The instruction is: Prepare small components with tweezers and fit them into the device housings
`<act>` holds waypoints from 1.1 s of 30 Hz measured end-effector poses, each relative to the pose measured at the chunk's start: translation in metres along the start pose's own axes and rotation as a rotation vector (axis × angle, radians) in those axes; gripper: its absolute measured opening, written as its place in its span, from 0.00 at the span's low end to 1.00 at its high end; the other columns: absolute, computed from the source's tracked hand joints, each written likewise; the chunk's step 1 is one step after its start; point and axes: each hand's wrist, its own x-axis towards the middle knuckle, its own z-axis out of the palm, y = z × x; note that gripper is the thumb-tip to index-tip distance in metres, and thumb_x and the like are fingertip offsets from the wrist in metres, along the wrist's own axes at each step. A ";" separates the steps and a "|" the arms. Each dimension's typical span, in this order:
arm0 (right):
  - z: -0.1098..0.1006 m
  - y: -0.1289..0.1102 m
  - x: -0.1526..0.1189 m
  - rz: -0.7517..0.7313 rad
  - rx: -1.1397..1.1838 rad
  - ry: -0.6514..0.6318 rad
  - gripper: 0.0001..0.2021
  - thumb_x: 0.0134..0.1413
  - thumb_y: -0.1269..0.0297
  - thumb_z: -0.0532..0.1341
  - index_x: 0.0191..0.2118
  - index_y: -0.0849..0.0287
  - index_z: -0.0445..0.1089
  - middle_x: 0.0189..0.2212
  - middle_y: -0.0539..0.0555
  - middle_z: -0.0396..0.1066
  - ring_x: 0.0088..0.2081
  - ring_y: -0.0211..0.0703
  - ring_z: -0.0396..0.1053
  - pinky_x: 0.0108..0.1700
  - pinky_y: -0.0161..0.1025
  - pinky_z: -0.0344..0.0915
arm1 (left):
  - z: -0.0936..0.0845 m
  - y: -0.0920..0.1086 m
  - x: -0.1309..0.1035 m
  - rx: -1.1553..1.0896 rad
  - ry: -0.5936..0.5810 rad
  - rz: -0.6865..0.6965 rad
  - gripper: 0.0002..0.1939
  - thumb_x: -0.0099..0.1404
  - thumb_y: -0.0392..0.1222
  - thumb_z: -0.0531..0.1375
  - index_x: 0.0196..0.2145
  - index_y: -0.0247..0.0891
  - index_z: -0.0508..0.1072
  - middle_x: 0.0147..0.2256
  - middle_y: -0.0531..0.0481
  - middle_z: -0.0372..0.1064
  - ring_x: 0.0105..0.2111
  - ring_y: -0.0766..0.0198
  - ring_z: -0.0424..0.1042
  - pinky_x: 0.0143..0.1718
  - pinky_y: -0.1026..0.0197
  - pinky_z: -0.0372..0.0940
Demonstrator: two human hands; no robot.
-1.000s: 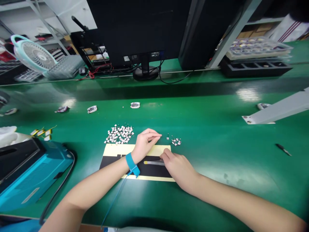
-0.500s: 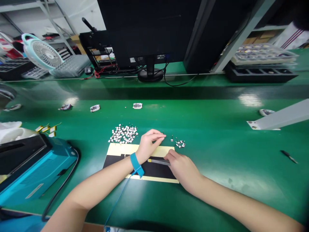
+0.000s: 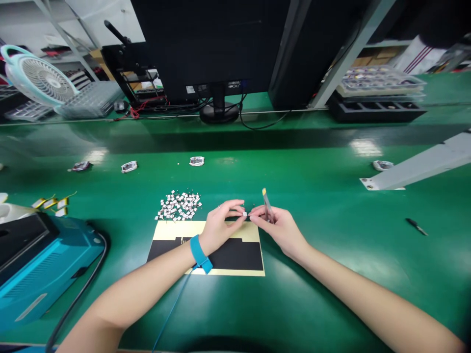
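Note:
A small white part (image 3: 245, 214) sits pinched between the thumb and fingers of my left hand (image 3: 220, 224), which wears a blue wrist strap (image 3: 200, 254). Beside it, my right hand (image 3: 281, 228) is closed around a grey tool with a yellow end (image 3: 268, 203), which points up and away. Its thumb and forefinger meet close to the white part. Under my left forearm lies a black and cream sheet (image 3: 235, 255). Just beyond the sheet, to the left, is a pile of small white parts with dark leads (image 3: 179, 205).
A teal machine (image 3: 55, 274) with a black cable stands at the left. Several white-rimmed pieces lie farther back, one in the middle (image 3: 196, 161). A grey metal bar (image 3: 430, 162) and a black pen-like tool (image 3: 416, 226) are at the right. A monitor (image 3: 217, 44) stands behind.
My right hand has risen from the sheet to beside my left fingertips, and the tool has swung from lying leftward to pointing up. A white part now shows in my left hand. The view has shifted.

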 end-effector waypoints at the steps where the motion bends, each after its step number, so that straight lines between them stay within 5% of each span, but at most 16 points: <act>1: 0.002 0.001 0.000 0.000 0.016 -0.010 0.10 0.45 0.59 0.60 0.28 0.62 0.68 0.28 0.52 0.68 0.29 0.37 0.63 0.30 0.33 0.58 | 0.000 0.000 -0.001 0.022 -0.006 0.032 0.15 0.55 0.33 0.57 0.42 0.36 0.63 0.32 0.49 0.68 0.32 0.70 0.71 0.36 0.67 0.70; 7: 0.007 -0.001 -0.001 -0.008 0.034 -0.033 0.08 0.46 0.60 0.60 0.27 0.61 0.68 0.28 0.51 0.68 0.30 0.37 0.63 0.33 0.34 0.59 | -0.002 -0.002 -0.002 0.122 -0.036 0.188 0.18 0.55 0.31 0.57 0.44 0.38 0.61 0.31 0.51 0.69 0.32 0.70 0.72 0.36 0.68 0.69; 18: 0.007 -0.005 0.000 0.039 -0.008 -0.024 0.05 0.42 0.65 0.59 0.25 0.62 0.67 0.27 0.52 0.67 0.29 0.38 0.63 0.31 0.35 0.58 | -0.003 0.001 -0.004 0.147 -0.082 0.098 0.20 0.55 0.33 0.58 0.45 0.39 0.58 0.30 0.52 0.71 0.31 0.69 0.73 0.34 0.69 0.70; 28: 0.006 -0.002 0.003 0.132 0.197 -0.039 0.11 0.35 0.63 0.64 0.18 0.63 0.62 0.24 0.50 0.67 0.29 0.37 0.64 0.35 0.35 0.60 | -0.003 0.000 -0.008 0.258 -0.097 0.222 0.16 0.57 0.34 0.56 0.43 0.39 0.59 0.30 0.51 0.72 0.31 0.66 0.73 0.34 0.64 0.69; 33: 0.004 -0.002 0.002 0.215 0.324 -0.045 0.15 0.36 0.62 0.65 0.19 0.62 0.57 0.25 0.50 0.68 0.21 0.30 0.58 0.21 0.29 0.52 | -0.003 0.004 -0.006 0.094 -0.059 0.085 0.16 0.54 0.35 0.59 0.41 0.38 0.59 0.28 0.52 0.71 0.30 0.67 0.73 0.33 0.66 0.70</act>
